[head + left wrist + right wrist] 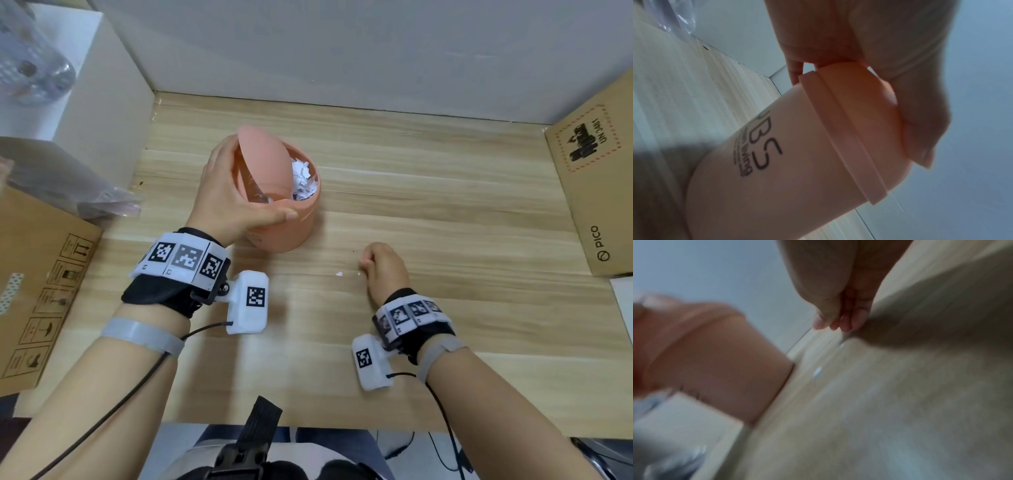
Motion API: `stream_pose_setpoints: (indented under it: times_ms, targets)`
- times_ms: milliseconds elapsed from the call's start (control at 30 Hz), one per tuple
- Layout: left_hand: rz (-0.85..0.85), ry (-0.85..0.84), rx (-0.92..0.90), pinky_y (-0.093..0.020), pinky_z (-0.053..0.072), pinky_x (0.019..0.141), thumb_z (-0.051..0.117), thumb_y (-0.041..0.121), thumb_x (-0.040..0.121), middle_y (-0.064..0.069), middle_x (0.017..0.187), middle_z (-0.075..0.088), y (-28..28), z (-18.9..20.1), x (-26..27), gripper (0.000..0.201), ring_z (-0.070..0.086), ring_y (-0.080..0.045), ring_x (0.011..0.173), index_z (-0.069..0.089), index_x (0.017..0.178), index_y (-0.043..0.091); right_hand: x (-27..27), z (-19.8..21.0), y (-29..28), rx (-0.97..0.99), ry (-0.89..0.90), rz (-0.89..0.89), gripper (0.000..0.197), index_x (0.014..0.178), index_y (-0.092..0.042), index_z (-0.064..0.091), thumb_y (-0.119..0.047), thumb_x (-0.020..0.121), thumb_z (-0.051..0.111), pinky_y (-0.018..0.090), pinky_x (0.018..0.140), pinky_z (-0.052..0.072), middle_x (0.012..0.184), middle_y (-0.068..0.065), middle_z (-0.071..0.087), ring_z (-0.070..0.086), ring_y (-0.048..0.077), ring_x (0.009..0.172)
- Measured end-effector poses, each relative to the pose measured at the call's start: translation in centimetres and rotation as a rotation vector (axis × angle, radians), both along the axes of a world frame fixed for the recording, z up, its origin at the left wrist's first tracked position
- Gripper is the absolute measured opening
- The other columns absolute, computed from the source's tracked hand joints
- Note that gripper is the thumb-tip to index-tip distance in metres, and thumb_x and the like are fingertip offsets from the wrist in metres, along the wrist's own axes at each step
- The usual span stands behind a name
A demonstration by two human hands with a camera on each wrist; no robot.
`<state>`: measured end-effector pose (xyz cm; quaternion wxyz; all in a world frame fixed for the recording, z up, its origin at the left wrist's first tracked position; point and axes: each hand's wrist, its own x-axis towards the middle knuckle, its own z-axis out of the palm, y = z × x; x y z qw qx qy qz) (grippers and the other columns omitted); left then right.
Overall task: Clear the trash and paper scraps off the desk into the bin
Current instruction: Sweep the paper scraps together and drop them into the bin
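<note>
Your left hand [226,198] grips the top of the pink bin [289,224]: the thumb [274,216] lies curled along the near rim, and the fingers [214,161] wrap the far left side. In the left wrist view the fingertips [795,71] show behind the rim band and the thumb [920,133] presses over the domed top. The bin's swing lid [263,161] is tipped up on edge, and torn white paper scraps [303,181] lie heaped inside the opening, with something clear and glossy beside them that you cannot identify from here. The bin stands upright on the wooden desk [445,205], left of centre, with dark lettering on its side [754,146]. Your right hand [385,270] sits low over the desk to the right of the bin and apart from it, fingers curled in with the fingertips [845,324] bunched against the thumb; the right wrist view is blurred, so you cannot tell whether they pinch anything. Just left of that hand, two tiny white scraps [339,274] lie on the desk. Further out, a brown PICO carton [589,192] stands at the right edge, another printed cardboard box [41,291] at the left edge with crumpled clear plastic [68,185] on it, and a white box [102,96] fills the back left corner.
</note>
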<state>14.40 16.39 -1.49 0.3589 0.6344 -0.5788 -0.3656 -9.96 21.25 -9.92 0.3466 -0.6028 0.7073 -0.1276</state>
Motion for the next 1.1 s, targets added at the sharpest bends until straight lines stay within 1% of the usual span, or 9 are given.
stream_pose_setpoints:
  times_ms: [100, 333, 500, 600, 667, 767, 900, 967, 1100]
  targets:
    - [-0.004, 0.015, -0.010, -0.031, 0.035, 0.108, 0.079, 0.055, 0.031, 0.008, 0.131, 0.037, 0.0, -0.1, 0.0, 0.120, 0.039, -0.012, 0.128, 0.037, 0.138, 0.021, -1.6, 0.8, 0.3, -0.014, -0.049, -0.077, 0.013, 0.074, -0.010, 0.054, -0.002, 0.083, 0.053, 0.032, 0.074, 0.044, 0.082, 0.009, 0.061, 0.055, 0.022, 0.078]
    - [-0.007, 0.016, -0.010, -0.029, 0.036, 0.107, 0.080, 0.055, 0.032, 0.008, 0.132, 0.037, -0.1, -0.3, 0.1, 0.120, 0.039, -0.009, 0.127, 0.037, 0.138, 0.021, -1.3, 0.0, 1.0, -0.020, 0.069, 0.144, 0.009, 0.087, -0.008, 0.065, -0.012, 0.085, 0.058, 0.023, 0.073, 0.037, 0.087, 0.003, 0.060, 0.049, 0.014, 0.078]
    - [-0.008, -0.001, -0.005, -0.037, 0.036, 0.110, 0.081, 0.056, 0.033, 0.007, 0.134, 0.037, 0.0, -0.3, 0.1, 0.120, 0.038, -0.013, 0.131, 0.037, 0.139, 0.021, -0.3, -0.7, 0.9, -0.070, 0.284, 0.328, 0.020, 0.090, 0.001, 0.059, 0.011, 0.081, 0.044, 0.032, 0.066, 0.035, 0.094, 0.018, 0.058, 0.054, 0.033, 0.087]
    - [-0.007, 0.000, -0.005, -0.036, 0.036, 0.109, 0.080, 0.055, 0.032, 0.009, 0.133, 0.037, 0.0, 0.0, 0.1, 0.120, 0.038, -0.012, 0.130, 0.037, 0.139, 0.021, 0.3, -1.0, 1.1, -0.068, 0.410, 0.414, 0.029, 0.101, 0.001, 0.052, 0.015, 0.077, 0.041, 0.032, 0.068, 0.032, 0.103, 0.019, 0.051, 0.049, 0.032, 0.097]
    - [-0.005, 0.001, 0.000, -0.034, 0.036, 0.108, 0.079, 0.056, 0.032, 0.010, 0.132, 0.037, 0.0, 0.2, 0.1, 0.120, 0.038, -0.011, 0.128, 0.037, 0.139, 0.021, 0.3, -0.7, 0.6, -0.012, 0.415, 0.434, 0.033, 0.099, -0.002, 0.050, 0.017, 0.074, 0.039, 0.033, 0.073, 0.034, 0.104, 0.017, 0.048, 0.046, 0.029, 0.098]
    - [-0.013, -0.006, 0.000, -0.038, 0.036, 0.109, 0.079, 0.056, 0.032, 0.009, 0.132, 0.037, 0.0, 0.2, 0.1, 0.120, 0.039, -0.014, 0.130, 0.037, 0.139, 0.021, -0.7, -0.4, -0.6, 0.054, 0.155, 0.184, 0.034, 0.067, -0.013, 0.041, 0.020, 0.069, 0.035, 0.032, 0.070, 0.036, 0.083, 0.010, 0.046, 0.047, 0.023, 0.078]
    - [-0.018, -0.001, 0.007, -0.041, 0.035, 0.111, 0.079, 0.056, 0.032, 0.008, 0.132, 0.036, 0.0, 0.1, 0.0, 0.121, 0.039, -0.017, 0.131, 0.036, 0.140, 0.021, -1.7, 0.3, -0.6, 0.064, -0.798, -0.488, 0.033, 0.067, -0.011, 0.043, 0.009, 0.091, 0.034, 0.016, 0.055, 0.052, 0.070, 0.009, 0.054, 0.060, 0.007, 0.050]
    - [-0.020, -0.010, 0.009, -0.042, 0.035, 0.111, 0.079, 0.057, 0.031, 0.007, 0.133, 0.037, 0.0, 0.2, 0.0, 0.122, 0.039, -0.018, 0.132, 0.036, 0.140, 0.021, -2.3, 1.2, -0.4, 0.122, -1.047, -0.565, 0.028, 0.072, -0.009, 0.046, 0.009, 0.091, 0.035, 0.013, 0.057, 0.054, 0.067, 0.007, 0.062, 0.064, 0.004, 0.052]
    - [-0.027, -0.013, 0.009, -0.040, 0.035, 0.110, 0.078, 0.059, 0.031, 0.005, 0.135, 0.038, 0.0, 0.3, 0.0, 0.123, 0.039, -0.018, 0.131, 0.036, 0.140, 0.021, -2.8, 1.9, -0.4, 0.177, -1.229, -0.552, 0.030, 0.087, -0.008, 0.052, 0.014, 0.089, 0.032, 0.015, 0.061, 0.056, 0.057, -0.001, 0.068, 0.067, 0.008, 0.061]
